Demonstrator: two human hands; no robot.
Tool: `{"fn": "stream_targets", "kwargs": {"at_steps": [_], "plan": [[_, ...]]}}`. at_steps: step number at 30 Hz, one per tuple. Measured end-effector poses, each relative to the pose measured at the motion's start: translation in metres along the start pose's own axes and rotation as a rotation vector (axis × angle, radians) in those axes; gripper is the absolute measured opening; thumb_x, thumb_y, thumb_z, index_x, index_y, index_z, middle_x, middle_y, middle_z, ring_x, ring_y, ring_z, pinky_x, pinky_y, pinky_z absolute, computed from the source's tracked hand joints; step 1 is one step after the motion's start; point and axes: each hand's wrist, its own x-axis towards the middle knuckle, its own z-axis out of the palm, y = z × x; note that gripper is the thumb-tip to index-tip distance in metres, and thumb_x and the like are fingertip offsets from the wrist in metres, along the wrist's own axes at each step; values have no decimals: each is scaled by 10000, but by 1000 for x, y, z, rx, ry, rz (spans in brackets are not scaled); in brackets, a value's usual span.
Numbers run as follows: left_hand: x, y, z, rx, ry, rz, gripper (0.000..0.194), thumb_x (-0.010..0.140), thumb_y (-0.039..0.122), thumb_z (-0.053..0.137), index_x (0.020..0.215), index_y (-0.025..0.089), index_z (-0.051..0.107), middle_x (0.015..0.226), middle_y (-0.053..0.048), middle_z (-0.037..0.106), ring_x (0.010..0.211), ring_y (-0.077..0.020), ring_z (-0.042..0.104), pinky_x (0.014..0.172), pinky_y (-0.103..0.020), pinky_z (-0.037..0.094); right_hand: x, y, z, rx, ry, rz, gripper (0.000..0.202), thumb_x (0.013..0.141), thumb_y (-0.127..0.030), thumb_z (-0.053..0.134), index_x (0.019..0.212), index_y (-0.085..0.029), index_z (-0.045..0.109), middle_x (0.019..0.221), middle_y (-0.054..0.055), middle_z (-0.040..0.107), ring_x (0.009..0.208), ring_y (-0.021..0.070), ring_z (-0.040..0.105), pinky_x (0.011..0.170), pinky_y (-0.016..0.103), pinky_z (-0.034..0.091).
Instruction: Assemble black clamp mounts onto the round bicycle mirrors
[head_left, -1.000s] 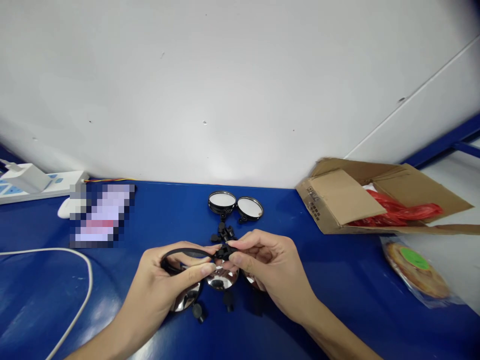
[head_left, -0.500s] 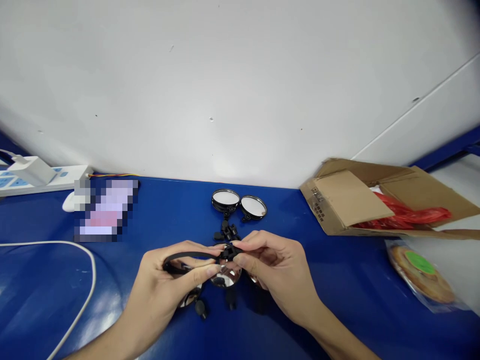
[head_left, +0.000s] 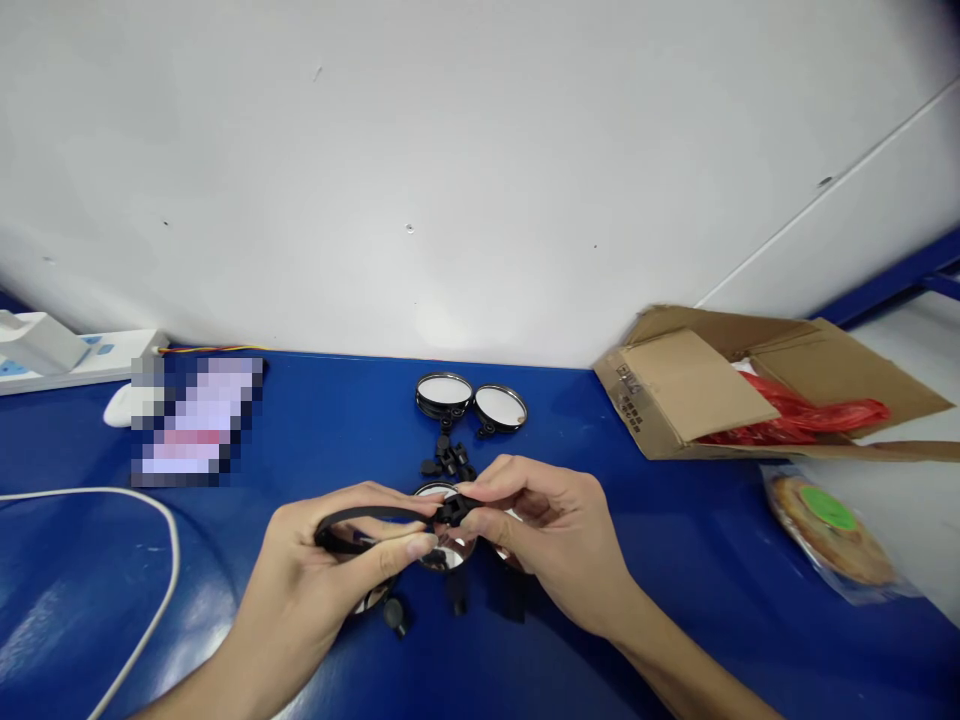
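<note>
Well, left hand: the left hand (head_left: 311, 560) is closed around the black-rimmed mirror (head_left: 367, 512), which is held tilted above the desk (head_left: 600, 670).
Right hand: the right hand (head_left: 555, 535) pinches a black clip (head_left: 453, 510) between thumb and fingers, at the right end of the black-rimmed mirror.
Mirrors underneath: 3 round mirrors (head_left: 444, 556) show in part, below and to the right of the black-rimmed mirror, partly hidden by the hands.
Near clips: 2 dark clips (head_left: 395, 615) lie nearer the person than the black-rimmed mirror.
Far mirrors: 2 round groups, a left one (head_left: 444, 389) and a right one (head_left: 501, 407), lie side by side beyond the black-rimmed mirror, with small black clips (head_left: 448, 454) between them and the hands.
Phone: the pixelated phone (head_left: 199, 415) and white cable (head_left: 174, 560) are left of the black-rimmed mirror.
Box: the open cardboard box (head_left: 694, 385), holding a red bag (head_left: 810, 412), sits to its far right.
</note>
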Motion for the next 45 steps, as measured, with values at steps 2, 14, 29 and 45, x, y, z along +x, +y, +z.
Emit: {"fn": "stream_targets", "kwargs": {"at_steps": [2, 14, 29, 45], "plan": [[-3, 4, 3, -12, 29, -48, 205, 858, 483, 1013, 837, 284, 970, 1122, -66, 930, 825, -215, 820, 654, -217, 607, -1, 1, 4, 13, 18, -2, 107, 894, -287, 1013, 936, -248, 922, 825, 25, 838, 661, 156, 767, 615, 274, 641], [2, 12, 1, -70, -51, -81, 226, 873, 433, 991, 817, 221, 935, 1042, -70, 892, 573, -114, 599, 482, -205, 459, -3, -2, 12, -65, 40, 90, 224, 849, -382, 1049, 912, -230, 896, 864, 50, 879, 698, 200, 813, 688, 320, 697], [4, 26, 8, -280, -97, -346, 328, 819, 404, 1048, 874, 181, 814, 641, -50, 841, 440, -182, 749, 424, -201, 576, -8, 1, 1, -581, -78, -393, 216, 1070, -228, 858, 1281, -274, 859, 992, 21, 794, 808, 155, 750, 742, 277, 615], [10, 25, 2, -267, -165, -374, 361, 804, 416, 1053, 886, 226, 758, 603, -17, 809, 446, -191, 750, 451, -216, 615, -3, -3, -7, -651, -215, -395, 183, 1142, -242, 752, 1306, -252, 831, 1043, 42, 787, 846, 171, 749, 792, 300, 626]]}}
